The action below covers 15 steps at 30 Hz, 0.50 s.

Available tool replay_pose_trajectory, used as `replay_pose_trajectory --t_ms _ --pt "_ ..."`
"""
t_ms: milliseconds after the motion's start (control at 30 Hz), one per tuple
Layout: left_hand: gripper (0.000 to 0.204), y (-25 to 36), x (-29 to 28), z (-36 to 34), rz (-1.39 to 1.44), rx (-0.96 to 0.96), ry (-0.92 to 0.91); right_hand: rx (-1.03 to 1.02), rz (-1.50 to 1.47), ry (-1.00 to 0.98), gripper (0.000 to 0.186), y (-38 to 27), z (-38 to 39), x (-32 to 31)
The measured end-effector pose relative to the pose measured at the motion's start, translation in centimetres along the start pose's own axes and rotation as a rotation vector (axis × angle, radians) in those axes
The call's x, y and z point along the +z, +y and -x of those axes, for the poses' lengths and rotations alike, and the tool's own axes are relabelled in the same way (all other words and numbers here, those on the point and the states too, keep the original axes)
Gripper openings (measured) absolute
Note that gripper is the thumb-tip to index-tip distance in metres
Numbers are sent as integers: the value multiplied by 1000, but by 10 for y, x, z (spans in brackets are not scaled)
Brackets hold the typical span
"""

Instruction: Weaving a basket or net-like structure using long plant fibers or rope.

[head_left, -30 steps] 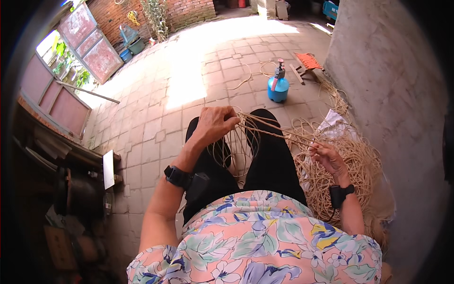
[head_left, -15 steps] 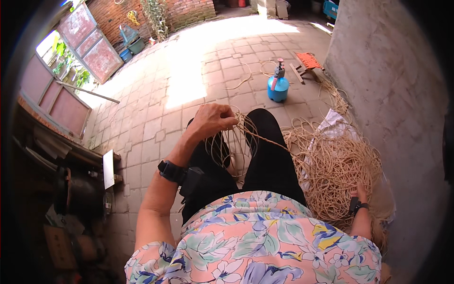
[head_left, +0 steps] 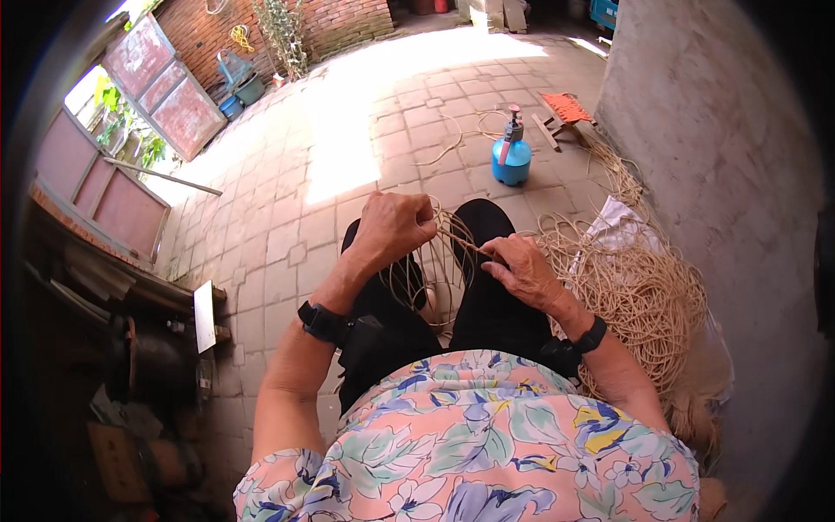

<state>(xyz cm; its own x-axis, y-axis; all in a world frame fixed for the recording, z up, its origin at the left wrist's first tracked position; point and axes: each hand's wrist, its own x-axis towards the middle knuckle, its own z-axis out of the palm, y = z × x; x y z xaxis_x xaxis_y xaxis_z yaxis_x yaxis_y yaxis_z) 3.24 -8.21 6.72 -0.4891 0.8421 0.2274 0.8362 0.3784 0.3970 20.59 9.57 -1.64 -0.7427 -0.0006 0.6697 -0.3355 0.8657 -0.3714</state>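
Observation:
Loose loops of tan cord point(head_left: 403, 283) hang between my knees, their top gathered in my closed left hand point(head_left: 396, 226). Just right of it, above my right thigh, my right hand point(head_left: 522, 270) pinches a strand between thumb and fingers. That strand runs from the loops to the right hand. To the right a big tangled heap of the same cord point(head_left: 648, 304) lies on the ground, partly over a white sack point(head_left: 619, 224).
A blue pump sprayer point(head_left: 511, 159) stands ahead on the paved floor. Beyond it is a folding stool with an orange woven seat point(head_left: 567, 108). A grey wall point(head_left: 713, 148) rises on the right. Dark clutter and a white board point(head_left: 204, 316) lie to the left.
My right hand has come from the cord heap up and left to the strand near my left hand. The left hand stays almost in place, holding the loops.

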Motion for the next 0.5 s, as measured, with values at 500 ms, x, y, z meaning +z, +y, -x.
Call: replay_pose_trajectory --t_ms 500 --pt "14 4 18 0 35 47 126 324 -324 -4 12 14 -62 32"
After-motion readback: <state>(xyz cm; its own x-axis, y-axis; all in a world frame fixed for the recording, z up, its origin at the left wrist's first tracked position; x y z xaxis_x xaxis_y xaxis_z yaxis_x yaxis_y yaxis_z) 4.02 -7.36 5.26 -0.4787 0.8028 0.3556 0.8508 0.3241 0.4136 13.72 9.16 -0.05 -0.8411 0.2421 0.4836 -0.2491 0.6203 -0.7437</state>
